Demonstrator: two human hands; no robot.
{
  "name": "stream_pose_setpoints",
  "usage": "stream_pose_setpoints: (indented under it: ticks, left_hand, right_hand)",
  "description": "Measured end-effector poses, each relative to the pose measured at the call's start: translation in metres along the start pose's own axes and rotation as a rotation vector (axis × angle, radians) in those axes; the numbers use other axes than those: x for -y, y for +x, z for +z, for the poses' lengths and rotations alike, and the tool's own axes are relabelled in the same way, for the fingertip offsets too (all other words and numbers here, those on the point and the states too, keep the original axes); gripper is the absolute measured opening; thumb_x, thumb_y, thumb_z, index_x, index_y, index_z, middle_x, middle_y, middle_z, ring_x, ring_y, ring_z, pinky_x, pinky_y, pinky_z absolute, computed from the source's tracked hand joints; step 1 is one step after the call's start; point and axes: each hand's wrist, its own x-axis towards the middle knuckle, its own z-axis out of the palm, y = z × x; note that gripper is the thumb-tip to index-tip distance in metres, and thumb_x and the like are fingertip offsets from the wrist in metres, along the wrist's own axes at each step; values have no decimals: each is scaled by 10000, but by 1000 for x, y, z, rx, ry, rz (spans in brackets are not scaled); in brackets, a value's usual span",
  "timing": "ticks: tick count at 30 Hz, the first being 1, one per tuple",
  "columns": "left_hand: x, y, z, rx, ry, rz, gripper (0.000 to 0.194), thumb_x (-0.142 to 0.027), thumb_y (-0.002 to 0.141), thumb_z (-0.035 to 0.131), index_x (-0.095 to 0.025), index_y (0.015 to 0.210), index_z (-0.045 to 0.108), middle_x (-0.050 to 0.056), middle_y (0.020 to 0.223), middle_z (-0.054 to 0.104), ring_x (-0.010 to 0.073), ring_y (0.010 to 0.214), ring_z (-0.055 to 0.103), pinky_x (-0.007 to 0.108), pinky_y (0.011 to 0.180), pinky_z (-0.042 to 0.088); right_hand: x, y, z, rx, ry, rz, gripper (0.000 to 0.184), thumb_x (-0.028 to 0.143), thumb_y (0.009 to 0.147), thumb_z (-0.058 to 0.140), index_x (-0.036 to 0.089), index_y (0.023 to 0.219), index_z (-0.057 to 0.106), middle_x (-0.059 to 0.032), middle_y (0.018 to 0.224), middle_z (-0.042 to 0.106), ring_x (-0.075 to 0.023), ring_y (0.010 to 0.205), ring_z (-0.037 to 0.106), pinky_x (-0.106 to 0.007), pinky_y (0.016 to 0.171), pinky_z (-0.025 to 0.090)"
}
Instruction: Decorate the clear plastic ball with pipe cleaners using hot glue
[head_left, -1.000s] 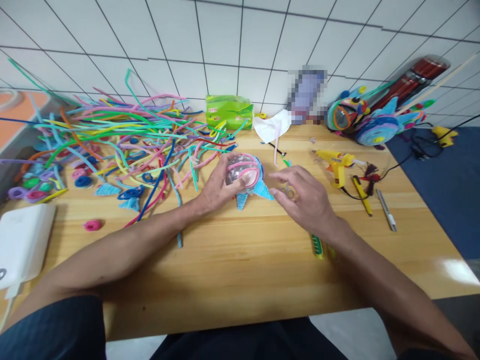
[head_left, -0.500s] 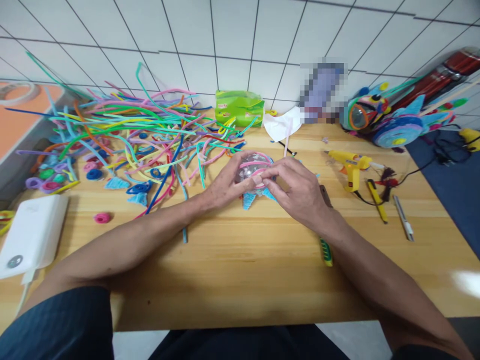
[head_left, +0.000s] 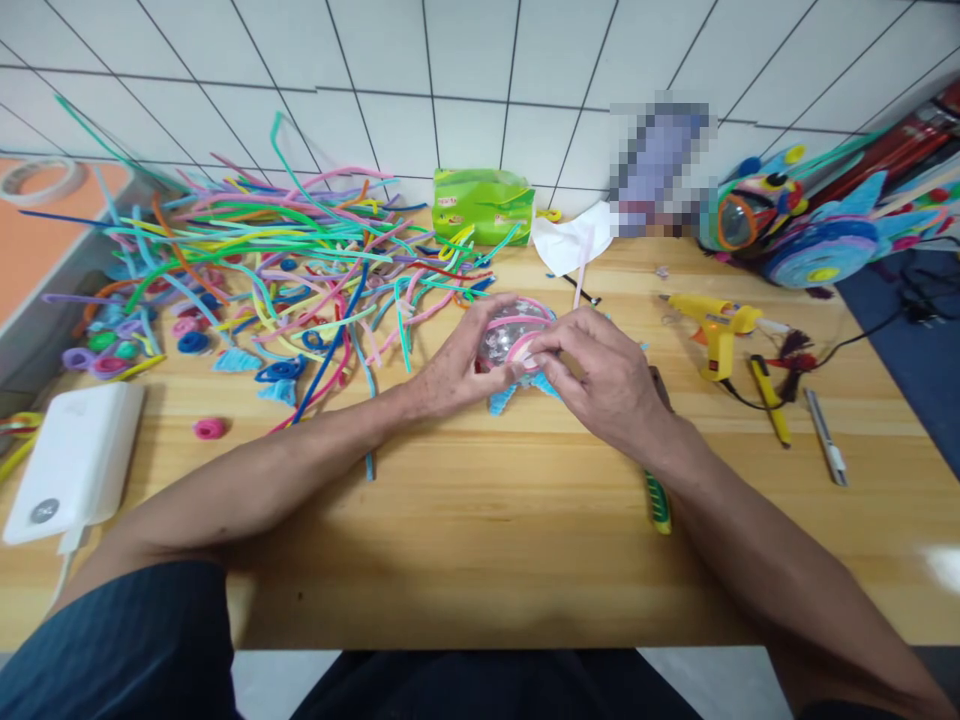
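Our left hand [head_left: 450, 365] has its fingers curled around the left side of a clear ball [head_left: 510, 343], thumb along the near side. On our right hand [head_left: 604, 378], thumb and forefinger are drawn narrow and touch the ball's right side; whether they pinch anything there, we cannot tell. The ball is see-through with pale specks, wrapped in fuzzy pink bands, with light-blue pipe-cleaner fins [head_left: 500, 402] below. We see it over the middle of the desk [head_left: 450, 560], toward the far edge. The fins point to the near edge; the body looks round, so we make out no long axis.
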Motion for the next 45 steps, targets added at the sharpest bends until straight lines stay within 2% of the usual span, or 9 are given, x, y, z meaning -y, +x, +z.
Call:
stream_pose_setpoints:
  ticks: [2,8,16,23,27,31,36,40,45]
  left_hand:
    - [-1,1,0,-4,6,18,715,-537,1004,767,-295,1594,443,146,1603,552,342,1499,570,557,1269,514]
    - [-1,2,0,-1,16,8,724,-546,994,773,-292,1586,442,150,1610,559,338,1480,588,532,1219,560]
    - [-5,3,-3,26,43,21,719,-575,1003,755,-282,1583,448,152,1613,561,341,1488,579,532,1232,546]
    - [-2,3,-1,11,15,-32,740,-587,982,783,-295,1580,459,145,1599,558,335,1466,593,445,1074,629]
    - [-3,4,-1,20,5,-17,722,-601,991,762,-291,1577,475,148,1603,561,342,1483,581,478,1130,609]
    - [-6,5,-2,32,18,-34,740,-627,977,774,-294,1572,486,144,1596,573,341,1464,600,446,1083,636]
    - [-4,5,-4,32,14,-2,708,-583,993,771,-292,1570,482,139,1588,588,335,1463,613,479,1160,604]
    - [-3,5,-4,40,-14,17,691,-547,1007,767,-272,1569,474,148,1585,586,317,1468,617,462,1184,591]
    - [-5,5,-4,44,-14,15,688,-530,1010,765,-267,1574,473,155,1596,576,336,1486,600,495,1219,564]
  right_hand:
    - [1,0,0,18,2,15,159,175,1075,595,271,1072,721,-69,1050,728,-252,1009,699,-407,901,574]
    - [0,0,-1,82,-7,43,175,181,1080,575,275,1061,722,-80,1048,713,-274,1015,679,-445,921,569]
    - [-1,0,-4,139,-43,30,200,216,1118,534,265,1038,711,-78,1045,693,-262,1000,667,-419,899,558]
    - [-1,0,-5,123,-30,15,212,211,1123,525,258,1047,717,-74,1046,704,-246,986,673,-407,888,552]
    - [-1,-1,-6,141,-63,-12,204,203,1117,530,256,1044,713,-69,1059,708,-240,987,671,-382,848,544]
    - [-1,-1,-7,158,-93,-4,188,220,1114,545,259,1016,700,-58,1040,696,-222,943,661,-351,791,524]
    - [-7,2,-7,120,44,27,145,209,1094,568,269,1061,696,-58,1051,724,-247,993,678,-400,878,552]
    - [-13,4,-8,82,95,47,106,190,1055,612,265,1006,668,-41,990,728,-235,902,666,-390,831,532]
    - [-12,4,-11,73,129,70,116,162,993,636,260,937,663,-30,931,719,-222,846,645,-377,776,504]
